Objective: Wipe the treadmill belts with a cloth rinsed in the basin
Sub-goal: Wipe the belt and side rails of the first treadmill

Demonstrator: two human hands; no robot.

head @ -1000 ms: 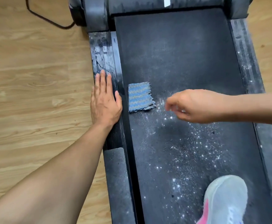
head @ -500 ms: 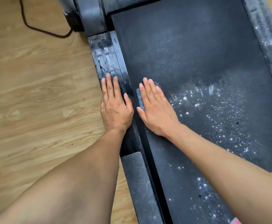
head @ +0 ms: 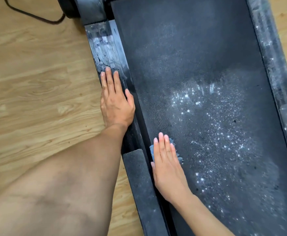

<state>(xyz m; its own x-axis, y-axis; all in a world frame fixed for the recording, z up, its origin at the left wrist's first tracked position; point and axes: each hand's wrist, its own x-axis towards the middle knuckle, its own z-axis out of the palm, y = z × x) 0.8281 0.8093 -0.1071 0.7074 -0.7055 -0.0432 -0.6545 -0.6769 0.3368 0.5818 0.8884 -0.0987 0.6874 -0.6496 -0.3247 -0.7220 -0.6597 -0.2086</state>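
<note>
The black treadmill belt (head: 199,53) runs from the top to the bottom right, speckled with glinting wet spots across its middle. My right hand (head: 168,166) lies flat with straight fingers on the blue cloth (head: 179,155), pressing it onto the belt's left edge; only the cloth's frayed edges show around the fingers. My left hand (head: 115,103) rests flat on the wet left side rail (head: 103,43), fingers straight, holding nothing. No basin is in view.
Wooden floor (head: 33,86) lies to the left of the treadmill. A black cable (head: 35,16) loops on the floor near the motor housing (head: 88,9) at the top. The right side rail (head: 272,53) borders the belt, dusty and streaked.
My right hand came down flat on the cloth, then slid it toward me along the belt's left edge. My left hand stayed on the rail.
</note>
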